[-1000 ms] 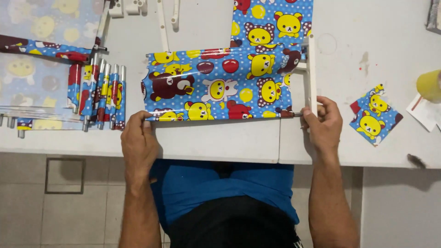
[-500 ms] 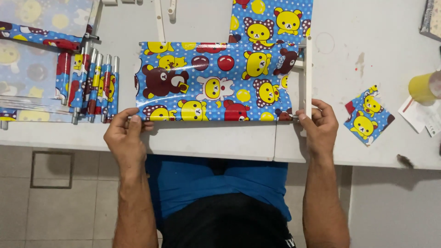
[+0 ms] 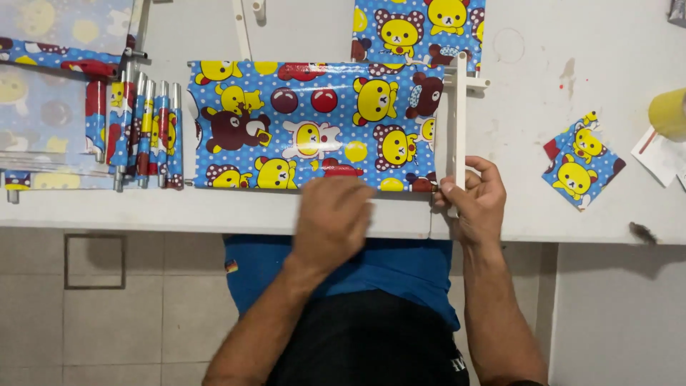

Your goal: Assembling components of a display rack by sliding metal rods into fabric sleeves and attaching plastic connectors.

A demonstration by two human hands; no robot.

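Head view of a white table [image 3: 300, 28]. A blue cartoon-bear sheet [image 3: 307, 125] lies flat across the table's near half, its right edge against a white bar [image 3: 460, 121] standing crosswise. The right hand [image 3: 475, 204] is closed around the bar's near end, thumb on the sheet's corner. The left hand [image 3: 334, 218], blurred, lies palm down with fingers loosely spread over the sheet's near edge at mid-length, gripping nothing visible. Rolled tubes [image 3: 143, 132] of the same print lie just left of the sheet; a folded square [image 3: 582, 159] rests well to the right.
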